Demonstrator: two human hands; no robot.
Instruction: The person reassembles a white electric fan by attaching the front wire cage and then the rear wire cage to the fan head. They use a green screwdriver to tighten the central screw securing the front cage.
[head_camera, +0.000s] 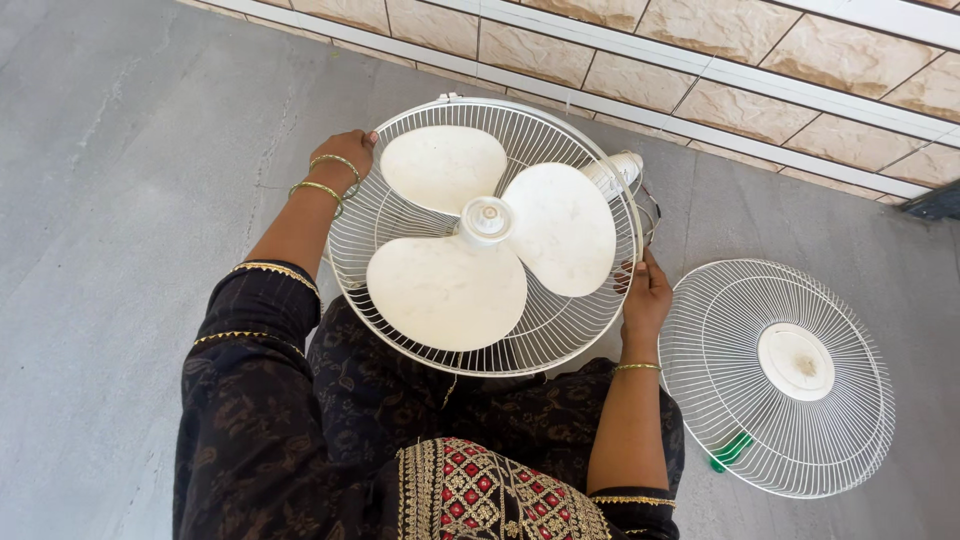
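A white fan head rests on my lap, its three cream blades (480, 240) facing up inside the rear wire guard (560, 335). My left hand (348, 152) grips the guard's rim at the upper left. On the opposite side, my right hand (646, 297) holds the rim at the right edge, just below the white motor housing (617, 172) that sticks out behind the guard. The blades' round hub cap (486, 217) sits at the centre.
The detached front wire guard (850, 400) with its white centre disc lies flat on the grey floor to my right. A small green object (731, 451) pokes out under its near edge. A tiled wall base (700, 100) runs behind the fan.
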